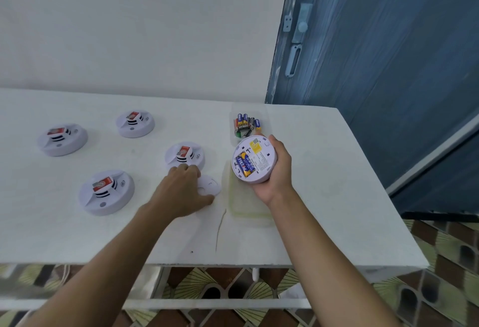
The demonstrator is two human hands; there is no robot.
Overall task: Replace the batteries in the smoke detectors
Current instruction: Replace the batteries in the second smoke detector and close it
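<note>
head: right hand (275,172) (raised) round detector (255,161)

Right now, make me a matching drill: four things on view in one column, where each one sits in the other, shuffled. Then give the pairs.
1. open smoke detector
2. round cover plate
3. loose batteries
4. yellowish tray

A. in a clear tray by the table's far edge
B. on the table, below the right hand
C. held in the right hand, battery bay up
D. flat on the table, gripped by the left hand

Pairs: 1-C, 2-D, 3-A, 4-B
</note>
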